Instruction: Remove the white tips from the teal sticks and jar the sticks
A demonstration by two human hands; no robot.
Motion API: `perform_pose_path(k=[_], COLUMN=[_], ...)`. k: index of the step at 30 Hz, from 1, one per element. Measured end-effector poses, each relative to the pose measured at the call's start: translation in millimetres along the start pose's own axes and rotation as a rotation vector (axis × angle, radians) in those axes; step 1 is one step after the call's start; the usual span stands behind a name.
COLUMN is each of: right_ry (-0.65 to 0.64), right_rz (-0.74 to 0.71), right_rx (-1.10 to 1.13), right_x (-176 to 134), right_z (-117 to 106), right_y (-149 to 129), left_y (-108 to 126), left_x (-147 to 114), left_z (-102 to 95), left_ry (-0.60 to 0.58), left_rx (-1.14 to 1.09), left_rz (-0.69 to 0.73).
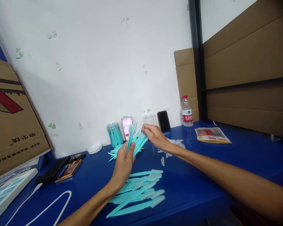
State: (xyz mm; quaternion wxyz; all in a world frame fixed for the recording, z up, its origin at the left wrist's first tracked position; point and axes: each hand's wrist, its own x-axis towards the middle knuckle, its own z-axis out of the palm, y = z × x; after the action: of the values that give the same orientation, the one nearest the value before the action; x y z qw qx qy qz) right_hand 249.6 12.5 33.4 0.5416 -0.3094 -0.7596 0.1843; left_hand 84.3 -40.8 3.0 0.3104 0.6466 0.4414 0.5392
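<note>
My left hand (124, 160) is closed around a fanned bunch of turquoise eyebrow razors (138, 145), held above the blue table. At the upper right of the bunch, my right hand (153, 135) pinches at the whitish blade end of a razor; its fingertips partly hide the spot. Below my hands lies a loose row of turquoise razors (141, 188) with translucent caps on their ends. More razors (115, 152) lie in a pile behind my left hand. Loose translucent caps (173, 146) are scattered beyond my right forearm.
A clear jar of razors (114, 135), a lit phone (127, 125), another clear jar (150, 119) and a black phone (163, 121) stand by the wall. Right are a water bottle (187, 113) and packet (212, 135); left, a white lid (94, 148), black pouch (53, 169) and cable (67, 201).
</note>
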Motion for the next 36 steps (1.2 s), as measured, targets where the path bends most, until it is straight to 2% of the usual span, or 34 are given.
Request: perform_pose_path(k=[3, 7, 11, 14, 16, 19, 23, 26, 30, 32, 36], right_ry=[0.055, 0.013, 0.022, 0.098, 0.139, 0.140, 0.052, 0.014, 0.018, 0.042, 0.096], right_rz=[0.044, 0.070, 0.106, 0.051, 0.018, -0.042, -0.152, -0.108, -0.054, -0.060, -0.117], right_rx=[-0.080, -0.186, -0.293, -0.279, -0.251, -0.249, -0.277, -0.338, -0.455, -0.442, -0.333], right_x=[3.0, 6.9, 7.6, 7.1, 6.6, 5.1, 3.6, 4.8, 7.0, 7.0, 5.1], right_z=[6.1, 8.8, 8.2, 8.0, 7.7, 6.4, 3.5, 2.0, 0.0, 0.0, 2.8], right_y=[5.7, 13.6, 16.4, 13.8, 11.7, 10.4, 14.2, 21.1, 29.7, 30.8, 26.7], left_y=[-2.6, -7.5, -8.9, -10.0, -11.6, -13.1, -12.0, -11.5, -10.2, -8.6, -4.5], left_x=[-2.5, -2.0, -0.5, 2.1, 4.3, 5.8, 3.3, 1.5, 2.2, 2.9, 2.4], left_z=[0.4, -2.0, -0.1, 2.8, 3.0, 0.5, -3.4, -3.7, -2.7, -2.8, -4.0], left_ry=[-0.004, -0.001, -0.049, -0.063, -0.069, -0.062, -0.033, -0.029, -0.111, -0.130, -0.087], left_rx=[0.182, 0.400, 0.328, 0.210, 0.228, 0.338, 0.447, 0.472, 0.515, 0.551, 0.608], left_rz=[0.106, 0.221, 0.165, 0.068, 0.047, 0.130, 0.226, 0.228, 0.266, 0.291, 0.329])
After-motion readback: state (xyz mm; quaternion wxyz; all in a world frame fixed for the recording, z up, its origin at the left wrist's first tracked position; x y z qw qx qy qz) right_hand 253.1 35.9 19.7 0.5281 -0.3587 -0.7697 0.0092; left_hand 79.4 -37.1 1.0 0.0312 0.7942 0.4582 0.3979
